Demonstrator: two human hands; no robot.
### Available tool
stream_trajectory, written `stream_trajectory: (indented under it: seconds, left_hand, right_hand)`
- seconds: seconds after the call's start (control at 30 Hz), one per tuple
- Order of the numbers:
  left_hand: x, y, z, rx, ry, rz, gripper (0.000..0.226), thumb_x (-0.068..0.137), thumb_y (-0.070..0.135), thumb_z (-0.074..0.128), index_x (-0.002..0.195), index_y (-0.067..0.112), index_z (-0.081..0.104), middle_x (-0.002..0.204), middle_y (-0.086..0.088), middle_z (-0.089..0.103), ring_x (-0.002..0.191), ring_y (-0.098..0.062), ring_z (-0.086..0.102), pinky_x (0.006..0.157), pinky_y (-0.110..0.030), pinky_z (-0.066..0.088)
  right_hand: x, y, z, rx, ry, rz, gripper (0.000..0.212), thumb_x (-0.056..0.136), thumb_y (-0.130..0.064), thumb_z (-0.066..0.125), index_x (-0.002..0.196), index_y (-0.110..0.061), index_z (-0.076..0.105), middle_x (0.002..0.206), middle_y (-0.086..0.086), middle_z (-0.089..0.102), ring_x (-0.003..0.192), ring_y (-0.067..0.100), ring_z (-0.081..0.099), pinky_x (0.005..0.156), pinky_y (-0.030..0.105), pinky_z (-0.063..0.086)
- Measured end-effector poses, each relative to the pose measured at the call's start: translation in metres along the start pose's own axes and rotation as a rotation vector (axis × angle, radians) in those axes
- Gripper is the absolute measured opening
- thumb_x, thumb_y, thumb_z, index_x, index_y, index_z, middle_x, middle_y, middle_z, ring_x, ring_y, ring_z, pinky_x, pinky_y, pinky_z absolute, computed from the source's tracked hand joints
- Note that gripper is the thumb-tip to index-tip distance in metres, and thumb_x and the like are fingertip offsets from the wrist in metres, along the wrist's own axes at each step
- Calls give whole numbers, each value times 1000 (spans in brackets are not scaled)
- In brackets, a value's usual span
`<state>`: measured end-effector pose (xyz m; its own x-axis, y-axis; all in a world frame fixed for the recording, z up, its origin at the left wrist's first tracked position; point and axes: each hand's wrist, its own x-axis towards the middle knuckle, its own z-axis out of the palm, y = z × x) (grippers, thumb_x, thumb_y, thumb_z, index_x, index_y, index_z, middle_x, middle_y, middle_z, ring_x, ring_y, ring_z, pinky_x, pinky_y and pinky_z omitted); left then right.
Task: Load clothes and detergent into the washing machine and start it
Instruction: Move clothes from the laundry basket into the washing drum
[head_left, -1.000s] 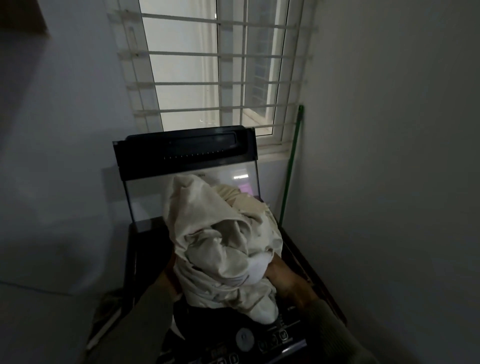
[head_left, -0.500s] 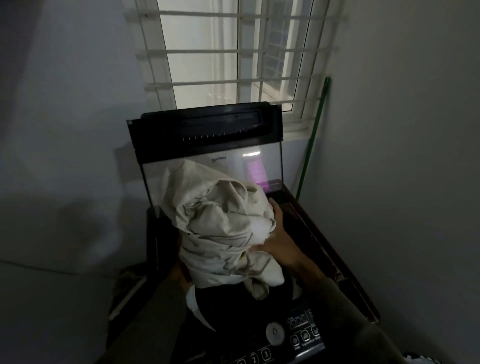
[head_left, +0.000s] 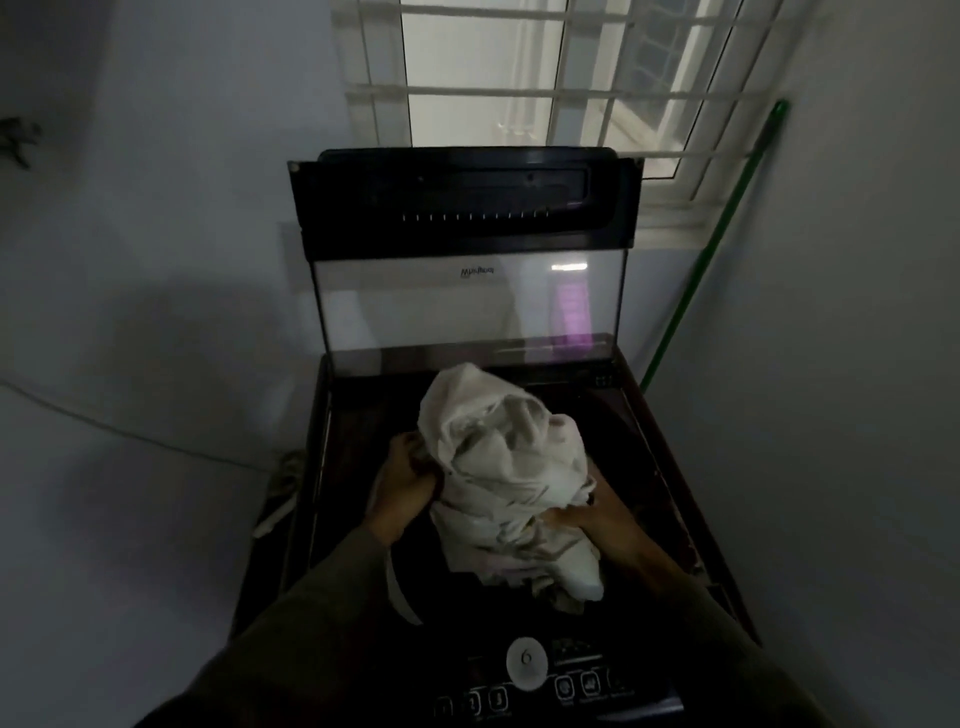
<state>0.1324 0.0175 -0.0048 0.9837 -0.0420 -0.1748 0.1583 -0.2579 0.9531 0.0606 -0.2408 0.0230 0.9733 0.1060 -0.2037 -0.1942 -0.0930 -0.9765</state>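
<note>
A bundle of cream-white cloth (head_left: 511, 467) sits low in the mouth of the dark top-loading washing machine (head_left: 670, 467). My left hand (head_left: 408, 480) grips the bundle's left side. At its lower right my right hand (head_left: 597, 525) holds the cloth, fingers tucked into the folds. The machine's glass lid (head_left: 467, 306) stands upright behind the opening. A control panel (head_left: 527, 670) with a round dial and buttons lies at the near edge. The drum's inside is dark and hidden.
A green stick (head_left: 717, 244) leans in the right corner by the barred window (head_left: 545, 67). White walls close in on both sides. A cord (head_left: 130, 431) runs along the left wall, and rags (head_left: 283, 488) lie on the floor left of the machine.
The cloth bundle has dropped from in front of the lid down into the machine's opening, both hands going with it. The view has tilted downward and closer.
</note>
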Motion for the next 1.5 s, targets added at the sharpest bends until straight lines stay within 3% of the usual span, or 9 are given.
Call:
stream_trajectory:
  seconds: [0.13,0.23,0.33,0.43,0.57,0.73,0.83,1.0,1.5]
  left_hand:
    - [-11,9,8,-236,-9,-208,26,100,14,48,122,26,58,121,-2,66,112,-24,64,97,-43,52]
    - [-26,14,17,-670,-11,-357,39,106,36,33,124,15,61,121,-11,66,106,-24,64,96,-40,49]
    - [-39,13,27,-462,-45,-411,31,103,40,45,119,17,58,114,-4,66,97,-19,62,90,-39,49]
    - [-40,-9,40,-168,51,-423,35,95,33,64,125,18,54,116,4,59,104,-15,57,87,-31,45]
    - [-37,-48,42,198,20,-378,94,70,75,66,140,14,51,141,-8,55,126,-24,54,103,-36,45]
    - [-37,-68,45,753,82,-85,96,82,50,72,156,18,20,157,-14,28,141,-34,35,109,-42,37]
    - [-34,-74,43,988,-7,67,94,73,49,82,150,17,38,150,-21,42,126,-41,54,92,-48,55]
    - [-36,-84,43,1125,-285,-143,66,101,48,40,157,26,14,166,-5,-7,150,-34,10,112,-48,34]
    - [-42,-95,43,1044,-447,-378,70,100,61,28,158,25,12,164,-8,14,147,-35,18,119,-50,18]
  right_hand:
    - [14,28,-13,-189,-38,112,110,61,-29,93,150,-28,29,147,-5,46,133,20,48,100,45,50]
    - [26,41,-13,-375,-73,74,106,69,-30,89,151,-28,21,152,-8,34,139,15,37,107,30,40]
    - [35,47,-7,-590,-104,-5,114,62,-47,89,152,-20,25,149,-9,33,137,8,31,104,14,28]
    - [45,56,4,-740,-104,-9,114,57,-67,71,152,-24,25,149,5,40,137,19,39,106,31,34]
    - [60,69,16,-970,-253,83,111,64,-64,64,155,-27,14,157,18,19,146,39,19,113,52,29]
    - [64,90,20,-998,-279,33,114,57,-75,35,155,-20,16,160,17,14,149,37,11,117,55,19]
    - [65,90,21,-1053,-390,89,119,57,-75,33,155,-16,1,162,19,3,150,37,-2,118,56,12]
    - [72,92,25,-1173,-430,163,94,84,-44,66,156,-28,7,162,20,0,149,39,3,117,52,19]
    - [60,113,29,-1404,-383,523,52,104,-30,31,155,-26,17,147,17,41,132,36,46,103,44,43]
